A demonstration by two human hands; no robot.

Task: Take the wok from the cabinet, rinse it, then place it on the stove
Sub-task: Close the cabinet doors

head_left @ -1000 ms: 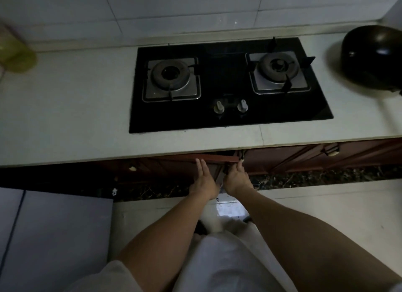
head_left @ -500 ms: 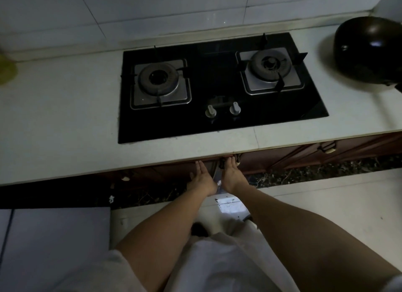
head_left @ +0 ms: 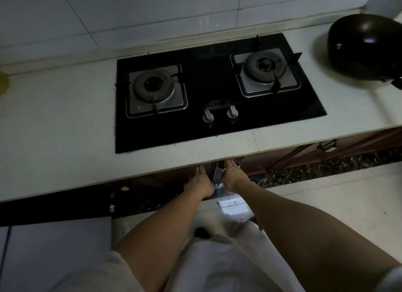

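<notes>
Both hands low beneath the counter (head_left: 65, 128) lip, at the meeting edges of the cabinet doors (head_left: 218, 173) directly below the stove (head_left: 213, 74). Left hand (head_left: 199, 180) flat, fingers straight against its door. Right hand (head_left: 233, 175) just beside it, fingertips hidden under the lip, grasp not determinable. Cabinet interior unseen. Dark domed wok (head_left: 361, 45) on the counter, well right of the stove, on the right hand's side.

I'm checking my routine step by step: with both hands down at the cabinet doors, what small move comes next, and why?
Probably lift the right hand toward the dark wok. It already sits, seemingly upside down, on the counter right of the bare stove, and the left hand holds nothing.
</notes>
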